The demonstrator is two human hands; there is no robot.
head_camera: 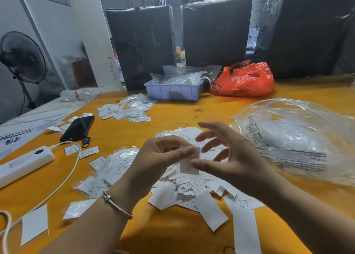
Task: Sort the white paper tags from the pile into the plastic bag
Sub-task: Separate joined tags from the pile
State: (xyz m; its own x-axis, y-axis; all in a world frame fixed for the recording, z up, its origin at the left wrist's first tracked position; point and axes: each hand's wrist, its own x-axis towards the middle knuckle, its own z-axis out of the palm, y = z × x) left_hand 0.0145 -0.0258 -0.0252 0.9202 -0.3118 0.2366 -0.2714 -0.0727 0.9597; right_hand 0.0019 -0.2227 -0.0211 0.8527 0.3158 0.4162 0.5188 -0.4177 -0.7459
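Note:
A pile of white paper tags (pixel 194 188) with size letters lies on the orange table (pixel 172 232) in front of me. My left hand (pixel 161 157) pinches a small stack of white tags (pixel 189 164) between thumb and fingers just above the pile. My right hand (pixel 228 155) hovers beside that stack with its fingers spread, the thumb close to the stack's lower edge. A large clear plastic bag (pixel 294 138) with printed warning text lies crumpled to the right of the pile. Small clear bags of tags (pixel 115 165) lie left of my left wrist.
A black phone (pixel 78 127), a white power bank (pixel 25 162) and its cable (pixel 65 178) lie at the left. A purple tray (pixel 173 92) with bags, a red plastic bag (pixel 244 80) and more tags (pixel 124 110) sit further back. Black wrapped bundles (pixel 217 30) stand behind.

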